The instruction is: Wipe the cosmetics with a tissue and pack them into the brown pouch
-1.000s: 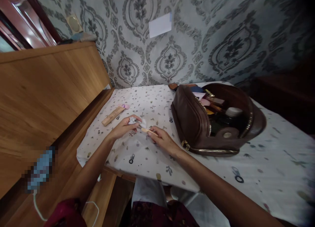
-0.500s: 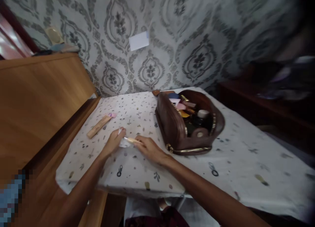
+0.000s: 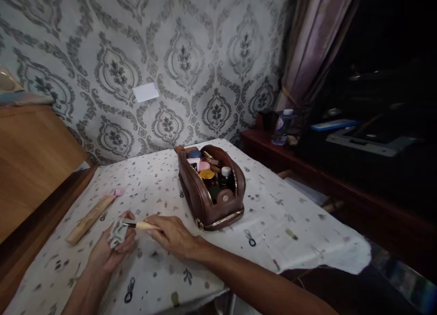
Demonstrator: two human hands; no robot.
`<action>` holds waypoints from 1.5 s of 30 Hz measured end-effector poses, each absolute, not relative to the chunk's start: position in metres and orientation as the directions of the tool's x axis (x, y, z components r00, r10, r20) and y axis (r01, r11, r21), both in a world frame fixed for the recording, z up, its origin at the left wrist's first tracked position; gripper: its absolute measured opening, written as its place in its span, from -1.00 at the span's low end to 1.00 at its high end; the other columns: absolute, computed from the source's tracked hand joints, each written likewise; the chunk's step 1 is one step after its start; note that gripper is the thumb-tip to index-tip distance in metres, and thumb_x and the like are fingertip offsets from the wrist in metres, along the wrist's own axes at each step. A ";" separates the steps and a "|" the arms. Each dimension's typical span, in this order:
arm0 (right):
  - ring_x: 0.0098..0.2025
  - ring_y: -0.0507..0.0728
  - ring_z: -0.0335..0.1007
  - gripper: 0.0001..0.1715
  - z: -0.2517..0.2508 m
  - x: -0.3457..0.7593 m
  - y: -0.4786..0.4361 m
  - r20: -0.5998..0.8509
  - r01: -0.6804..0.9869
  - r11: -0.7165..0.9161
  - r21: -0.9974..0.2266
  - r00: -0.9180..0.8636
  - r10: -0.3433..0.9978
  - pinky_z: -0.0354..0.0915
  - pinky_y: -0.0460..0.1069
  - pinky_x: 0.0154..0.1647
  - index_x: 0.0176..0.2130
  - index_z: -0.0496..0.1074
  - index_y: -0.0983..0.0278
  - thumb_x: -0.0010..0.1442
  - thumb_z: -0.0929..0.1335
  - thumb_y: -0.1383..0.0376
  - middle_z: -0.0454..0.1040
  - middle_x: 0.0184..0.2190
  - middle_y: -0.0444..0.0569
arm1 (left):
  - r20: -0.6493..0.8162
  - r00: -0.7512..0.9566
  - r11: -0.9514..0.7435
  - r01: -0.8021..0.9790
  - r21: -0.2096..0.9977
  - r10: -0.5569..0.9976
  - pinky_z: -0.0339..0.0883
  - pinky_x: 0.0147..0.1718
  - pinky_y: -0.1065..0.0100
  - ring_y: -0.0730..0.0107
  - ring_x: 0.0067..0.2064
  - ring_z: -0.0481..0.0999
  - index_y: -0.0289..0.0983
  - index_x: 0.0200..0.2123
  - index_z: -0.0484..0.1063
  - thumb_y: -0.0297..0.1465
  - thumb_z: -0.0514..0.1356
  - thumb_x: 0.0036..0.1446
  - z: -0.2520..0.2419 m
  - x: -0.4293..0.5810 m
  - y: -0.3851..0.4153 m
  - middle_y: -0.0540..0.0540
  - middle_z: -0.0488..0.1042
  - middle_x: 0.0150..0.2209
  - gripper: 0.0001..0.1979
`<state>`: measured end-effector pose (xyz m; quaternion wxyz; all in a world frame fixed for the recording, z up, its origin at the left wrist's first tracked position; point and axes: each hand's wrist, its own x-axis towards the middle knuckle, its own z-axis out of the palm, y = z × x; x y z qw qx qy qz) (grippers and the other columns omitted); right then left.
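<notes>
My right hand [image 3: 172,235] is closed around the pale wooden handle of a makeup brush [image 3: 142,225] with a metal ferrule. The brush points left, and its tip is hidden in a crumpled whitish wipe [image 3: 118,233]. Cupped with its palm partly turned up, my left hand [image 3: 127,247] grips that wipe around the brush end. Beyond my right hand stands an open brown makeup bag [image 3: 221,212] holding several jars, a white-capped bottle and other cosmetics. To the left of my hands lies a long beige tube-like pack [image 3: 90,219] with a pink end.
A white patterned cloth [image 3: 273,224] covers the table. Wooden furniture [image 3: 37,155] borders it on the left, and the patterned wall rises behind. On the right, a dark red cabinet [image 3: 262,149] carries a clear plastic bottle [image 3: 282,127].
The view has swung right, so the bag and table appear farther left. My left hand has turned its palm upward, showing more of the wipe around the brush tip.
</notes>
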<state>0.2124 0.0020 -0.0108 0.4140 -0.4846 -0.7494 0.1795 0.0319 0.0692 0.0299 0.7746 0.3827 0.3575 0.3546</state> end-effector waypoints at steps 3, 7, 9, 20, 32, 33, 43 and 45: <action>-0.45 0.02 0.28 -0.79 -0.005 0.208 -0.002 0.408 0.386 0.422 -0.821 -0.121 0.905 0.15 -0.11 -0.41 -0.11 0.36 0.25 0.38 0.21 0.22 0.39 -0.45 -0.17 | -0.188 0.471 0.385 -0.367 0.847 0.862 -0.04 -0.76 0.59 0.67 -0.74 0.03 -0.29 -0.29 0.44 -0.38 0.42 -0.07 0.036 0.042 0.061 0.19 0.09 -0.72 -0.72; -0.54 -0.02 0.21 -0.74 0.024 0.213 -0.014 0.344 0.116 0.349 -0.930 -0.060 0.937 0.14 -0.13 -0.50 -0.19 0.29 0.24 0.39 0.18 0.12 0.33 -0.50 -0.22 | -0.114 0.468 0.321 -0.392 0.862 0.876 -0.01 -0.75 0.58 0.66 -0.71 0.07 -0.28 -0.23 0.45 -0.20 0.44 -0.05 0.042 0.057 0.056 0.17 0.13 -0.69 -0.61; -0.49 -0.01 0.21 -0.69 0.048 0.229 -0.021 0.391 0.115 0.384 -0.916 0.050 0.919 0.14 -0.13 -0.48 -0.22 0.31 0.25 0.37 0.18 0.08 0.30 -0.47 -0.19 | -0.100 0.474 0.298 -0.364 0.883 0.875 -0.02 -0.75 0.58 0.67 -0.70 0.07 -0.29 -0.23 0.45 -0.13 0.44 -0.05 0.041 0.061 0.057 0.17 0.14 -0.66 -0.56; -0.28 0.17 0.44 -0.49 0.145 0.370 -0.011 0.379 0.866 -0.335 -0.371 0.471 0.796 0.16 -0.04 -0.35 -0.32 0.53 0.33 0.38 0.20 0.07 0.55 -0.35 0.09 | -0.272 0.386 0.415 -0.357 0.837 0.881 -0.09 -0.80 0.60 0.66 -0.72 0.04 -0.35 -0.34 0.44 -0.30 0.35 0.00 -0.004 0.056 0.088 0.15 0.12 -0.67 -0.75; -0.04 0.32 0.48 -0.66 0.113 0.355 0.019 0.307 0.910 -0.381 0.164 0.320 0.896 0.31 0.07 -0.19 0.07 0.31 0.39 0.35 0.23 0.29 0.51 -0.08 0.29 | -0.370 0.355 0.495 -0.384 0.780 0.858 -0.13 -0.80 0.59 0.63 -0.74 0.08 -0.35 -0.40 0.43 -0.41 0.21 0.09 0.001 0.050 0.087 0.11 0.14 -0.68 -0.91; -0.03 0.32 0.47 -0.66 0.110 0.356 0.020 0.296 0.909 -0.381 0.171 0.321 0.899 0.31 0.07 -0.18 0.07 0.31 0.40 0.35 0.23 0.31 0.51 -0.08 0.30 | -0.369 0.357 0.495 -0.381 0.781 0.858 -0.13 -0.80 0.59 0.63 -0.74 0.08 -0.34 -0.40 0.44 -0.41 0.22 0.07 0.000 0.049 0.087 0.11 0.14 -0.68 -0.90; 0.05 0.30 0.38 -0.66 0.102 0.369 0.019 0.225 0.932 -0.290 0.217 0.241 0.944 0.31 0.05 -0.10 -0.07 0.50 0.41 0.33 0.19 0.40 0.52 -0.07 0.27 | -0.328 0.379 0.464 -0.359 0.810 0.865 -0.11 -0.78 0.58 0.64 -0.72 0.09 -0.34 -0.39 0.46 -0.38 0.32 -0.10 -0.006 0.046 0.090 0.11 0.17 -0.68 -0.82; 0.04 0.29 0.38 -0.67 0.105 0.372 0.019 0.227 0.937 -0.276 0.216 0.227 0.947 0.30 0.04 -0.07 -0.11 0.51 0.39 0.35 0.20 0.37 0.53 -0.09 0.26 | -0.326 0.380 0.463 -0.358 0.811 0.866 -0.10 -0.78 0.58 0.63 -0.72 0.09 -0.34 -0.39 0.45 -0.38 0.32 -0.10 -0.006 0.046 0.090 0.11 0.17 -0.68 -0.82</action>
